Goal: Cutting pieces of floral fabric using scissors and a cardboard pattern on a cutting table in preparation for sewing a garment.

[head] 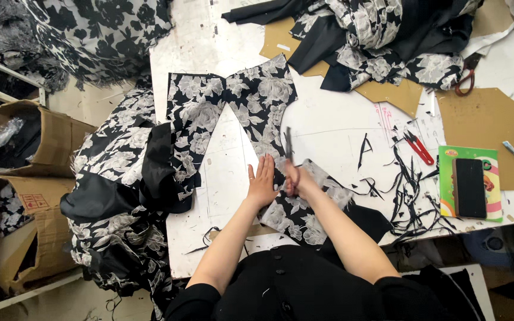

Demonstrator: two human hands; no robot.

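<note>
The white table carried fabric piles along its far edge and left edge, leaving bare room at its centre. A V-shaped floral fabric piece ran from mid-table to the near edge. The left hand lay flat and released on it. The right hand was clenched around scissors, blades pointing away. 1 red snipper lay among black offcuts, right.

Both bare forearms stretched forward from black sleeves, converging toward each other. Left hand laid flat, palm down, fingers extended and held together, thumb apart. Right hand just beside it, curled into a closed grip with knuckles up, wrist bent slightly inward toward the left.
</note>
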